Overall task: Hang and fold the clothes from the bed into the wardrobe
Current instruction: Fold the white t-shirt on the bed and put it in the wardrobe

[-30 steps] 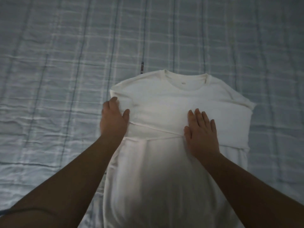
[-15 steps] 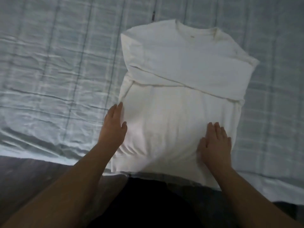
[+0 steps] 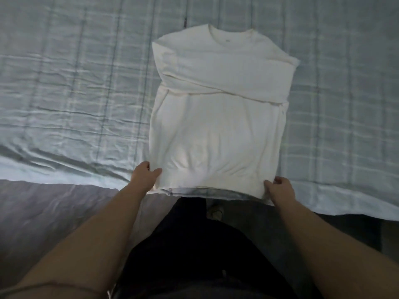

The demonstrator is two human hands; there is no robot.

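Gripping the white sweater's [image 3: 218,130] near hem corners: left hand [image 3: 144,176], right hand [image 3: 279,189].

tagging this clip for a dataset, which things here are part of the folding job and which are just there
In the job: white sweatshirt, sleeves folded across its chest; left hand and right hand, each gripping a hem corner; bed it lies on.
Just there: small dark tag on the sheet by the collar; floor; the person's dark clothing.
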